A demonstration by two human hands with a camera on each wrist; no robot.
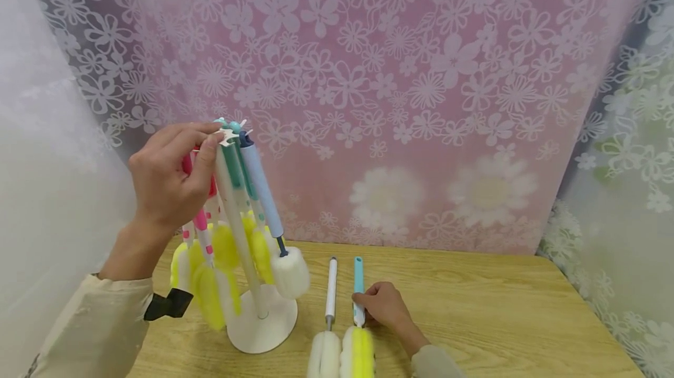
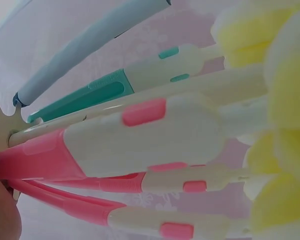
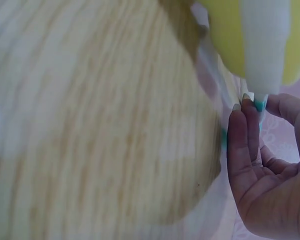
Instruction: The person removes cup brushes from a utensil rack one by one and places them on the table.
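Note:
My left hand (image 1: 168, 173) is at the top of a white brush stand (image 1: 258, 331), its thumb and fingertips pinching the hook plate. Pink-handled sponge brushes (image 2: 140, 130) hang right beside that hand, with green-handled ones (image 2: 90, 97) behind the pole. A light blue-handled brush (image 1: 263, 191) with a white sponge head hangs at the stand's right side. On the table, my right hand (image 1: 387, 305) pinches the handle of a teal and white sponge brush (image 1: 358, 272) between thumb and fingers. Its yellow and white head (image 1: 358, 351) points toward me.
A white-handled sponge brush (image 1: 331, 290) lies parallel, left of the teal one, their heads side by side. The wooden table (image 1: 474, 308) ends at a pink flowered curtain (image 1: 400, 103) at the back. Pale cloth (image 1: 58, 161) hangs at the left.

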